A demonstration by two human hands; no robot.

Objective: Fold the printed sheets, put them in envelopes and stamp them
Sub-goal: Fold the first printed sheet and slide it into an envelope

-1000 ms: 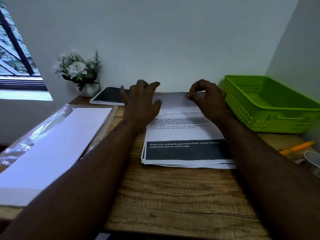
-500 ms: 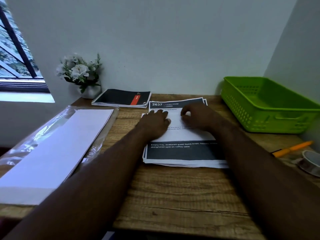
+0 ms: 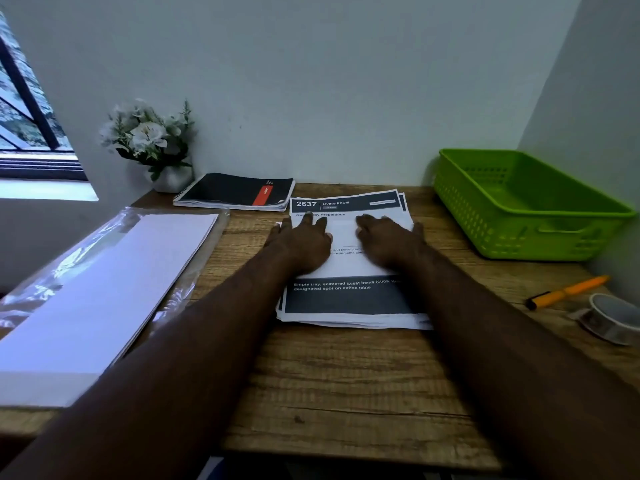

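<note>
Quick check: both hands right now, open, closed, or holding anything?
Left hand: open, fingers flat, pressing the top printed sheet.
Right hand: open, flat on the same sheet, holding nothing.

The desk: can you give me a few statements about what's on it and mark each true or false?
1. Both hands, left and right, rest flat on the printed sheets. True.
2. The green basket is full of envelopes. False: it looks empty.
3. An orange pen lies right of the sheets. True.
4. The notebook lies open. False: it is closed.
5. The flowers stand beside the basket. False: they stand far left, by the notebook.
</note>
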